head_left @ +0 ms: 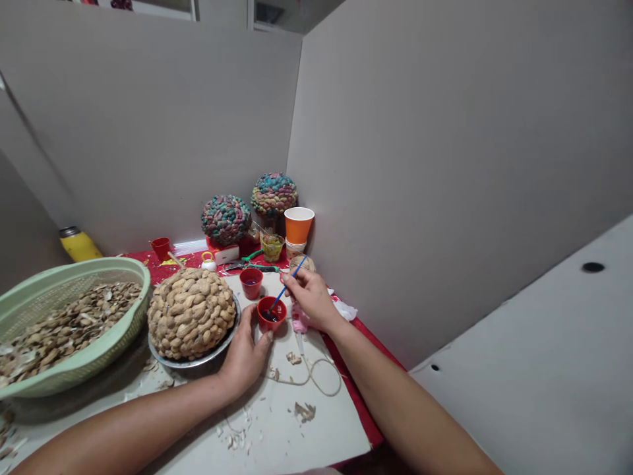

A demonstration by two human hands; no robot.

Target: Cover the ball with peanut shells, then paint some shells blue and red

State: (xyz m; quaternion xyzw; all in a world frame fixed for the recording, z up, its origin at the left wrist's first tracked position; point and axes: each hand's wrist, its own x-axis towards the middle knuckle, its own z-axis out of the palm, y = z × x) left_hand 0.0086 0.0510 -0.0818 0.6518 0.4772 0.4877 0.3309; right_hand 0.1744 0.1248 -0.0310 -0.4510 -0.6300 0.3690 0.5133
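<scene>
My right hand pinches a thin blue paintbrush, its tip down in the dark liquid of a small red cup. Around the near left side of that cup curves my left hand, thumb and fingers steadying it on the board. A second red cup with liquid inside stands just behind. To the left of my left hand, a ball covered in unpainted peanut shells rests in a metal dish.
At left sits a green basket of peanut shells. Behind are two painted shell balls, green-handled pliers, an orange paper cup and a yellow bottle. A glue gun's cord and shell scraps lie on the white board. Grey partitions stand close behind and right.
</scene>
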